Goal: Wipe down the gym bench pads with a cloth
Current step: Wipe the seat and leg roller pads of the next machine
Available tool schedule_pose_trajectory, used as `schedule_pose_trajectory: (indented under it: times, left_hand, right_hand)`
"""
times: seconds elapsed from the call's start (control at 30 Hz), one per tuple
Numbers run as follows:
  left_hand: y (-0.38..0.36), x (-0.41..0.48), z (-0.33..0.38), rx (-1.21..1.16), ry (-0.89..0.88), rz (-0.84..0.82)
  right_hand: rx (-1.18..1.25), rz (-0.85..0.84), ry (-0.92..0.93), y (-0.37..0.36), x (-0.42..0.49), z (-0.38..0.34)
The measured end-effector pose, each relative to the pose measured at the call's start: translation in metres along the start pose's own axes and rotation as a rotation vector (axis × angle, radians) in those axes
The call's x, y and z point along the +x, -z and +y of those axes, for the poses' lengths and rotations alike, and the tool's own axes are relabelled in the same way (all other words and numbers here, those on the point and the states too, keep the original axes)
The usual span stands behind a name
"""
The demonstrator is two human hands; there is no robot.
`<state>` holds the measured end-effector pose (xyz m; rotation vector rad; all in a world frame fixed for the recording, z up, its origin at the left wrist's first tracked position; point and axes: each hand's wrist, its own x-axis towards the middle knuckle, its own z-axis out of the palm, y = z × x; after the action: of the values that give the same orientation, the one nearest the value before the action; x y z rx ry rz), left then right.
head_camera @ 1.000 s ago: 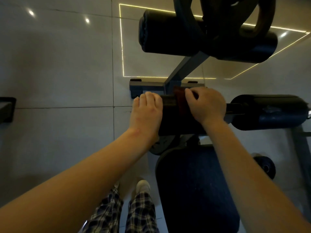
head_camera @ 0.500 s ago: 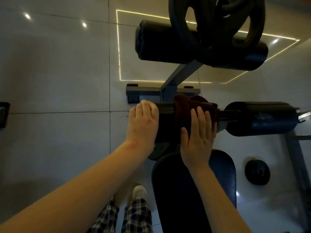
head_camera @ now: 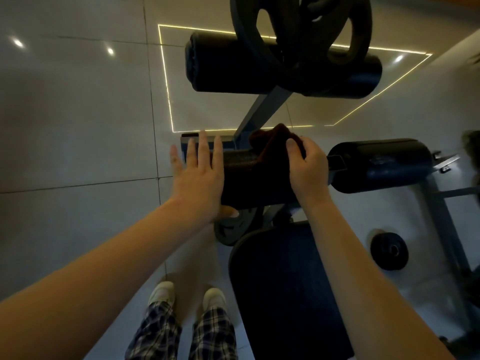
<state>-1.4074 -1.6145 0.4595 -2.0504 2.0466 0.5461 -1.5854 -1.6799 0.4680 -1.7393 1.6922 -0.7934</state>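
**Limp cloth pinned on a foam roller**

The cloth (head_camera: 275,144) lies draped over the top of the near roller pad (head_camera: 241,175). It is bunched under the right hand (head_camera: 309,172), whose fingers and thumb curl round it and press it into the foam. The left hand (head_camera: 200,183) holds nothing: its fingers are straight, the palm lies flat against the roller's left end, and the thumb is tucked beneath. The cloth looks light, thick and floppy, so it probably creeps or folds unless a broad palm pins it. The roller looks cushioned and may rotate under pressure, so bracing its end seems sensible. The seat pad (head_camera: 280,281), right roller pad (head_camera: 379,165) and far roller pad (head_camera: 228,66) sit close by
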Motion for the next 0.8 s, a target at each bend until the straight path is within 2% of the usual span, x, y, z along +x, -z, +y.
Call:
schedule_pose_trajectory:
  times: [0.13,0.23,0.37,0.5,0.63,0.8]
  left_hand:
    - [0.026,0.0,0.004,-0.173,-0.225,0.183]
    - [0.046,0.005,0.019,-0.118,-0.445,0.342]
    - [0.072,0.007,0.038,-0.066,-0.74,0.446]
    - [0.101,0.001,0.05,-0.221,-0.861,0.333]
    - [0.117,0.003,0.071,-0.451,-0.957,0.266]
    - [0.111,0.02,0.111,-0.508,-0.933,0.262]
  right_hand:
    - [0.236,-0.039,-0.119,0.021,-0.016,-0.014]
    - [0.476,-0.088,-0.201,0.039,-0.029,-0.026]
    - [0.754,-0.199,-0.265,0.061,-0.042,-0.04]
    - [0.911,-0.245,-0.376,0.082,-0.05,-0.041]
    - [0.939,-0.294,-0.38,0.096,-0.054,-0.031]
    - [1.062,-0.376,-0.411,0.119,-0.052,-0.009]
